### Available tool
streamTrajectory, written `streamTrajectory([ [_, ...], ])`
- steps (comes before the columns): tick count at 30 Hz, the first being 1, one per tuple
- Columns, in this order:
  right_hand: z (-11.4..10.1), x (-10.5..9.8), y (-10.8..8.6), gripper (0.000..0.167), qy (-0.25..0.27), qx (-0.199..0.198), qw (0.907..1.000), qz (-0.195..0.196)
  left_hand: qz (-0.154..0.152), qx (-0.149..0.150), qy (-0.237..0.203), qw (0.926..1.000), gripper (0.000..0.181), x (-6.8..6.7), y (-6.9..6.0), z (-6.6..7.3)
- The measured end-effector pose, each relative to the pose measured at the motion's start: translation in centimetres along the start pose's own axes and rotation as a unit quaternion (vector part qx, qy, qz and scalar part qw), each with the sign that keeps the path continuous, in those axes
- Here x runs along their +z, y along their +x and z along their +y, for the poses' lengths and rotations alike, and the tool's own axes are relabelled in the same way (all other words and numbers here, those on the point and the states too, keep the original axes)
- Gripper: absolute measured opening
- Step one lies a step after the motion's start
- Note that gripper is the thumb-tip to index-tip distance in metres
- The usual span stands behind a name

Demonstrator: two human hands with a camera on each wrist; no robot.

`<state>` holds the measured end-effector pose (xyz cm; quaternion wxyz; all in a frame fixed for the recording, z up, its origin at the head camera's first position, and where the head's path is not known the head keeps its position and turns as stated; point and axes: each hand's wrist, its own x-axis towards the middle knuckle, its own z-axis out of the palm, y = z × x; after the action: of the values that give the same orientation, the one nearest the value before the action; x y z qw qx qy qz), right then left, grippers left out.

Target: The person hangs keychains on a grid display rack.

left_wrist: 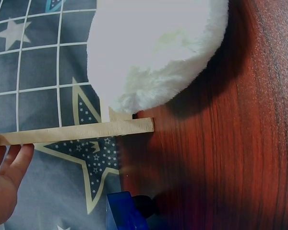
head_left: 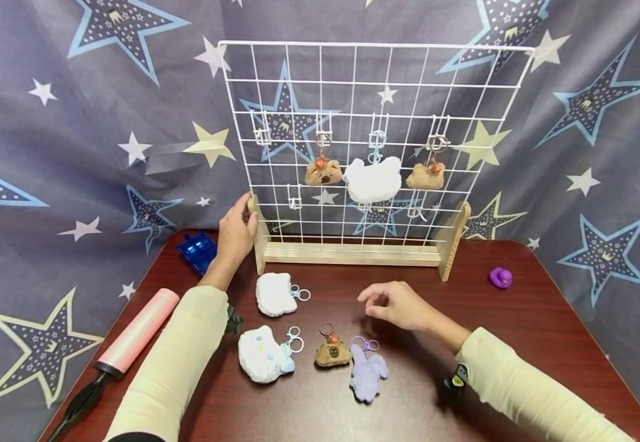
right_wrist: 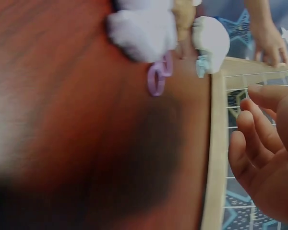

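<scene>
My left hand (head_left: 237,230) grips the upper part of the rack's left wooden side support (head_left: 261,239). In the left wrist view its fingers (left_wrist: 20,165) lie against that board. My right hand (head_left: 400,304) hovers over the table, fingers loosely bent, holding nothing. The white wire grid rack (head_left: 372,81) carries a brown plush keychain (head_left: 322,172), a white plush keychain (head_left: 374,180) and another brown plush (head_left: 426,176) on hooks. On the table lie two white plush keychains, one plain (head_left: 273,294) and one with a face (head_left: 261,356), a capybara-like brown plush (head_left: 333,354) and a lavender plush (head_left: 367,374).
Bare hooks (head_left: 295,201) hang on the grid. A blue object (head_left: 197,250) lies behind the left forearm, and a pink cylinder with a black end (head_left: 140,331) along the table's left edge. A purple rubber duck (head_left: 500,278) sits at the right. A star-patterned curtain (head_left: 148,153) hangs behind.
</scene>
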<state>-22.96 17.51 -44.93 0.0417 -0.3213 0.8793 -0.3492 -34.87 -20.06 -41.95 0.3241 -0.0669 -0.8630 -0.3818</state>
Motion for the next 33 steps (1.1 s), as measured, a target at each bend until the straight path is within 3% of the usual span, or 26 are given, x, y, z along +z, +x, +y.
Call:
streamTrajectory([
  [9,1.2,2.6,-1.1,0.028,-0.009,-0.030,0.9965,-0.078,0.002,0.006,-0.004,1.0000,0.050,0.0,-0.1,0.1],
  [14,1.2,3.2,-1.3,0.032,-0.048,-0.057,0.9913,-0.109,-0.001,0.003,-0.001,1.0000,0.050,0.0,0.0,0.1],
  [27,1.1,3.7,-1.1,0.023,-0.096,-0.059,0.9847,-0.133,-0.004,0.002,-0.005,1.0000,0.050,-0.1,0.0,0.3],
  [33,0.7,3.5,-1.1,0.018,-0.089,-0.048,0.9866,-0.128,-0.005,-0.001,-0.006,1.0000,0.050,-0.1,0.1,0.4],
])
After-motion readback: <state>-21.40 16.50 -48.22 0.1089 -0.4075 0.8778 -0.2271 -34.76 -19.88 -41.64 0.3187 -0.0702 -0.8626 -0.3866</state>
